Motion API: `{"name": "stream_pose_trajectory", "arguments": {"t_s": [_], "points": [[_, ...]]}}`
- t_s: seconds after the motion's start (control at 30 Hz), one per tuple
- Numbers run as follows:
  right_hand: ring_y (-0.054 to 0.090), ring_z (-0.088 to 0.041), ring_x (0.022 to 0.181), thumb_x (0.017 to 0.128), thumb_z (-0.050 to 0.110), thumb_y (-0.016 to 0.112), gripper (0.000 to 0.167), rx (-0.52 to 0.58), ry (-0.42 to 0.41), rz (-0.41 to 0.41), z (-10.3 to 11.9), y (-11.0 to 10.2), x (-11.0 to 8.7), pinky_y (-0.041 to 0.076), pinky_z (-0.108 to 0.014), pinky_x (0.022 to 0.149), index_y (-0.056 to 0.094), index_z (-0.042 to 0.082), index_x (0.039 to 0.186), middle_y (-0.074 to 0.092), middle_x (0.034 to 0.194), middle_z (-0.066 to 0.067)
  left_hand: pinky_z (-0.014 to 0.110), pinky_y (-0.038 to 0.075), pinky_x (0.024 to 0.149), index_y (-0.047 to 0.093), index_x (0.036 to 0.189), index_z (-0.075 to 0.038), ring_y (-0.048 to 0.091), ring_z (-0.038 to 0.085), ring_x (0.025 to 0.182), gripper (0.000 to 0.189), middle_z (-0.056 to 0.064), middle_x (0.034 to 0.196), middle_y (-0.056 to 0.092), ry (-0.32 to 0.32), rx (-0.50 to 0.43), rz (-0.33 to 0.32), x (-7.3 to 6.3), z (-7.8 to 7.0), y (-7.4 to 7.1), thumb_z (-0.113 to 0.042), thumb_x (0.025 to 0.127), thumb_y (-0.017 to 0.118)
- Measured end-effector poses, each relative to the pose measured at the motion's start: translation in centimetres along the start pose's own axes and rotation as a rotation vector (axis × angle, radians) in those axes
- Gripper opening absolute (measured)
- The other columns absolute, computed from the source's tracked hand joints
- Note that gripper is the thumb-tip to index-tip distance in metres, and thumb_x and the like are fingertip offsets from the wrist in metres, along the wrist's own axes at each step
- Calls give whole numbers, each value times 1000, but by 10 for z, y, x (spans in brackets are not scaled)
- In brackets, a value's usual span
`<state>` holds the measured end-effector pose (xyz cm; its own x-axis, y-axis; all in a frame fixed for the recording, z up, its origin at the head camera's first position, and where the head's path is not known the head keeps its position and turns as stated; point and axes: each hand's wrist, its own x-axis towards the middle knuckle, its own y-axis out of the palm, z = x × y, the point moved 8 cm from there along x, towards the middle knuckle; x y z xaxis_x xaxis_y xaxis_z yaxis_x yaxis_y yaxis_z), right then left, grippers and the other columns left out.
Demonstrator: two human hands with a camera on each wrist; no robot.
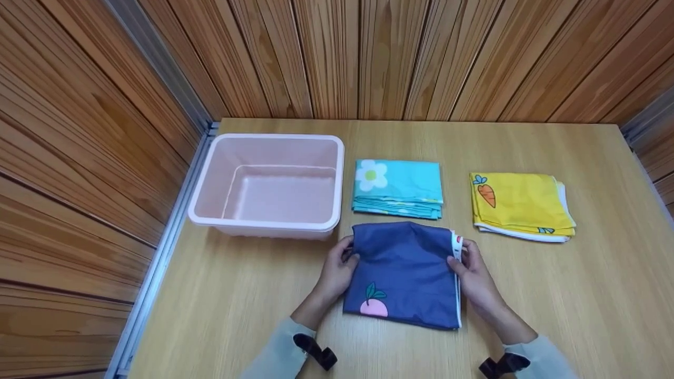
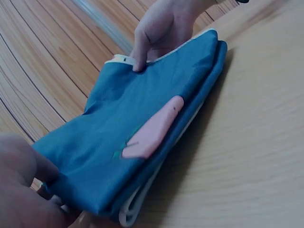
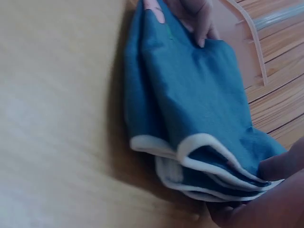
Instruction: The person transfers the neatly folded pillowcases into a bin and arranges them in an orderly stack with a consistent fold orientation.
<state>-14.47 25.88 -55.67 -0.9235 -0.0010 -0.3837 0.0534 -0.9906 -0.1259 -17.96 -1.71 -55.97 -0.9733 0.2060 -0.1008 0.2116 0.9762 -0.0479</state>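
A folded navy cloth (image 1: 405,279) with a pink fruit print and white edging lies between my two hands, near the front of the table. My left hand (image 1: 337,268) pinches its left side, thumb on top and fingers underneath. On the opposite side my right hand (image 1: 474,273) pinches the white-edged border, thumb over the upper face. Several folded layers of the cloth (image 3: 190,95) show at the white-trimmed side in the right wrist view. The left wrist view shows the cloth (image 2: 137,109) with its upper part raised and its lower fold close over the table.
A pink plastic basin (image 1: 268,229) stands at the back left with nothing in it. Just behind the navy cloth lies a folded turquoise cloth (image 1: 405,181) with a white flower. A folded yellow cloth (image 1: 521,202) with a carrot print sits farther right. Wooden panels (image 1: 337,58) border the table.
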Motion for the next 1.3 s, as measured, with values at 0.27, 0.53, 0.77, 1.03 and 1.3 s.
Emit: {"name": "stream_pose_trajectory", "arguments": {"t_s": [0.27,0.53,0.77,1.03,1.3], "points": [[10,-36,155,112,15,30,47,-138,-84,22,2,5,-2,11,-55,124,12,9,156,13,167,-23,50,23,122,39,155,-3,29,32,151,46,17,159,39,12,43,56,-3,3,6,-7,109,42],[10,-37,155,112,17,36,62,-126,-162,37,-2,9,-2,11,-55,123,0,13,163,11,167,-24,50,23,122,29,159,-5,28,33,151,52,17,162,33,-26,41,34,-3,10,5,-11,109,42],[-11,-41,154,107,35,53,83,-254,-178,53,-4,12,-5,-1,-72,116,-7,30,164,-14,169,-12,55,16,123,11,165,-18,12,33,156,75,9,170,14,-59,84,61,-7,11,7,-17,105,56],[-19,-43,152,98,30,70,85,-314,-204,72,-9,17,-9,1,-79,111,16,36,164,-27,166,-9,57,21,121,18,165,-24,-3,34,156,91,8,171,-12,51,223,99,-9,4,12,-12,93,73],[-17,-40,153,90,7,77,86,-344,-276,71,-13,21,-9,5,-75,114,33,24,161,-24,168,-8,52,25,121,29,162,-17,-1,36,156,88,9,170,-16,60,327,207,-12,6,23,-8,89,78]]}}
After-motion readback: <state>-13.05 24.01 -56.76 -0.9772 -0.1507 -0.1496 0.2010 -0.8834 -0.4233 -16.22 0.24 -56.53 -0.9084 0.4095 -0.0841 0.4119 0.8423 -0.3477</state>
